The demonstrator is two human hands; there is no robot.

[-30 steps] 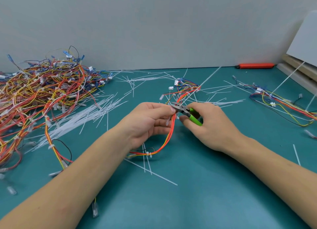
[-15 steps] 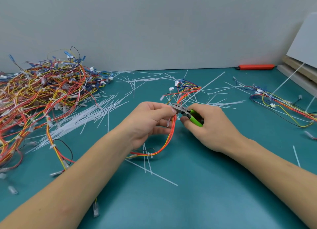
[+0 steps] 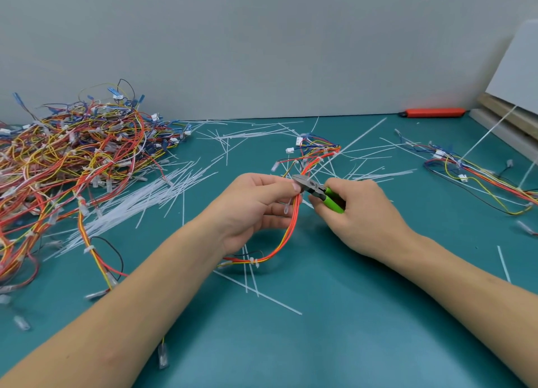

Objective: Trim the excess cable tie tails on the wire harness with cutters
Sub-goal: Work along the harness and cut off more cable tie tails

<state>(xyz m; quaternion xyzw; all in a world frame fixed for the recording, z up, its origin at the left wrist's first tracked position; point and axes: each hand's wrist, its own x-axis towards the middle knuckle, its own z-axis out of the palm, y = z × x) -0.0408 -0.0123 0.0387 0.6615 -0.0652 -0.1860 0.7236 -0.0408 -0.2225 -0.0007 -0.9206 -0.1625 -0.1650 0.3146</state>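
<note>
The left hand (image 3: 256,207) pinched the wire harness (image 3: 286,233) between thumb and fingertips near the top of its curve, and the bundle ran down from that pinch and swept back toward the person in a loop over the table (image 3: 334,344). The right hand (image 3: 364,216) was wrapped around the green handles of the cutters (image 3: 316,191), whose grey nose pointed left and slightly away, ending just beside the left thumb tip. The tool therefore lay across the harness, not along it, and the right hand was the nearer one to the tie being worked. The tie's tail itself appeared to sit at the blades, though it was too thin to make out for certain. A small white tie loop (image 3: 287,207) hung just below the pinch. Cut tie tails (image 3: 139,201) littered the teal surface, a heap of harnesses (image 3: 72,160) lay far left, another harness (image 3: 477,172) lay at right, and an orange tool (image 3: 433,113) rested by the grey wall.
</note>
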